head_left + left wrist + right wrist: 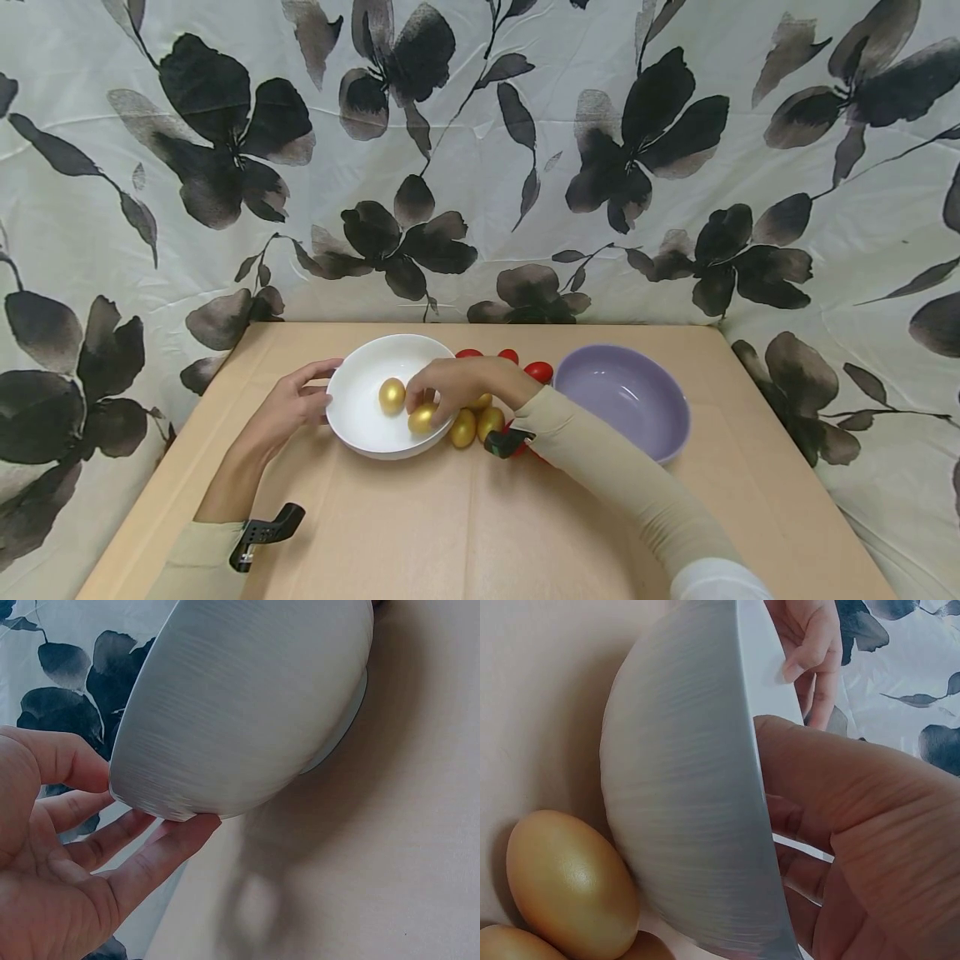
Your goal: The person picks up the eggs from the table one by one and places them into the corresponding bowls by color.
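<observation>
A white bowl (352,400) stands on the table, with two golden eggs visible inside. My left hand (300,398) holds its left rim; in the left wrist view the fingertips (199,825) touch the bowl's outer side. Over the right rim reaches my right hand (448,387), its thumb and fingers about one golden egg (422,419). The other golden egg (392,396) lies left of those fingers. In the right wrist view, the bowl wall (690,780) hides the fingertips and what they hold.
More golden eggs (463,428) lie just right of the white bowl. Several red eggs (538,372) sit behind and partly under my right forearm. A purple bowl (622,400) stands at the right. Floral cloth (525,208) hangs behind the wooden table (390,525).
</observation>
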The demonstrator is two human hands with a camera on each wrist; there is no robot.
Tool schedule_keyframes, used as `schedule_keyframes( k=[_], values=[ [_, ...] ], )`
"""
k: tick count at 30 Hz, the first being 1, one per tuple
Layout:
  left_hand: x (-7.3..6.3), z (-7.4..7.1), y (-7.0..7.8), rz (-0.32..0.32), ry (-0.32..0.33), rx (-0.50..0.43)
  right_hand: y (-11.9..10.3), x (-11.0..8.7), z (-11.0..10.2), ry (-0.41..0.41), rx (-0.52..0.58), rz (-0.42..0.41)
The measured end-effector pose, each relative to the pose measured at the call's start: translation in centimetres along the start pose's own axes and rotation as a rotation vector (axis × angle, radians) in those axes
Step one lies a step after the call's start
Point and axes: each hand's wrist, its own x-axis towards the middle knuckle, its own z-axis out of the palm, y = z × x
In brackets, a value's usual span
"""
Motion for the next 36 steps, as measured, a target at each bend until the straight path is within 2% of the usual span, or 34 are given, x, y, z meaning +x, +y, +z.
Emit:
schedule_keyframes(
  k=[14,20,31,36],
  values=[
    [0.0,-0.1,-0.2,-0.003,0.003,0.006,-0.4,-0.1,0.1,-0.030,-0.005,0.019],
    [0.0,-0.1,0.0,-0.006,0.004,0.009,-0.3,-0.2,-0.1,-0.016,0.054,0.022],
    [0.1,-0.1,0.1,-0.007,-0.001,0.014,0.4,-1.1,-1.0,0.044,0.008,-0.095],
    [0.1,-0.1,0.0,-0.007,-0.002,0.020,0.7,-1.7,-1.3,0.066,0.051,-0.072]
  ],
)
